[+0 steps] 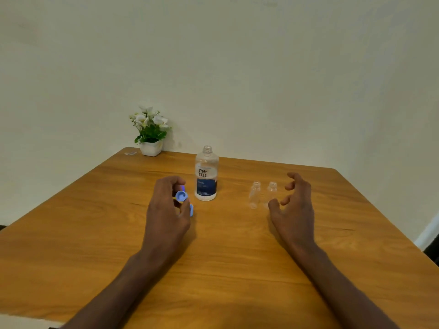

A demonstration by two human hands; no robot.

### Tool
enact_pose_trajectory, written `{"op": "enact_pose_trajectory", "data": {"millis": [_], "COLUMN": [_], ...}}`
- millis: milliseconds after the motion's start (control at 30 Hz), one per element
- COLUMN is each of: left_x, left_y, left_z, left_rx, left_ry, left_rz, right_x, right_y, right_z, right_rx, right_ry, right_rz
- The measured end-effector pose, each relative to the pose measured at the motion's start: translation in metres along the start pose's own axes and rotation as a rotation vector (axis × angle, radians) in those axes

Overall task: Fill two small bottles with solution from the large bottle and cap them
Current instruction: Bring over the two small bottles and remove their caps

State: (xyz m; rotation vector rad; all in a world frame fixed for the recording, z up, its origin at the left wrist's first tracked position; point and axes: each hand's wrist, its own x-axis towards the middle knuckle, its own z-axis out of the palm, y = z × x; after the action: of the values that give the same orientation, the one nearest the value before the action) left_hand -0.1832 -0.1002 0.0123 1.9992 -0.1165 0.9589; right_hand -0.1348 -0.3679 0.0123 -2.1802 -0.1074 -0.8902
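A large clear bottle [206,176] with a blue and white "renu" label stands uncapped at the middle of the wooden table [218,257]. Two small clear bottles [254,195] [271,192] stand side by side to its right, both without caps. My left hand [167,210] hovers left of the large bottle and holds a blue cap [181,195] between curled fingers and thumb. Another blue piece [191,210] shows just under that hand. My right hand [295,205] is beside the right small bottle, fingers spread and loosely bent, holding nothing.
A small white pot with white flowers [151,135] stands at the table's far left corner against the wall. A scrap of paper [130,153] lies beside it. The table's right edge drops off near a white baseboard [427,233].
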Motion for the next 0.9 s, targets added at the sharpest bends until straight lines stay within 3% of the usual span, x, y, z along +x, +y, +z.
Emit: {"op": "enact_pose_trajectory", "data": {"millis": [200, 300, 567, 700, 900], "left_x": [0.001, 0.002, 0.005, 0.007, 0.005], "left_y": [-0.017, -0.019, -0.026, -0.025, -0.021], "left_z": [-0.018, -0.016, -0.014, -0.014, -0.015], "left_rx": [0.046, 0.033, 0.047, 0.060, 0.092], "left_ry": [0.021, -0.030, -0.224, -0.236, -0.250], "left_rz": [-0.222, -0.310, -0.393, -0.397, -0.377], "right_x": [-0.012, -0.015, -0.008, 0.000, 0.008], "right_y": [-0.026, -0.042, -0.074, -0.084, -0.077], "right_z": [0.016, 0.030, 0.093, 0.116, 0.135], "right_rx": [0.027, 0.045, 0.114, 0.231, 0.338], "right_ry": [-0.101, -0.154, -0.225, -0.344, -0.431], "right_rz": [-0.330, -0.398, -0.127, 0.063, 0.127]}}
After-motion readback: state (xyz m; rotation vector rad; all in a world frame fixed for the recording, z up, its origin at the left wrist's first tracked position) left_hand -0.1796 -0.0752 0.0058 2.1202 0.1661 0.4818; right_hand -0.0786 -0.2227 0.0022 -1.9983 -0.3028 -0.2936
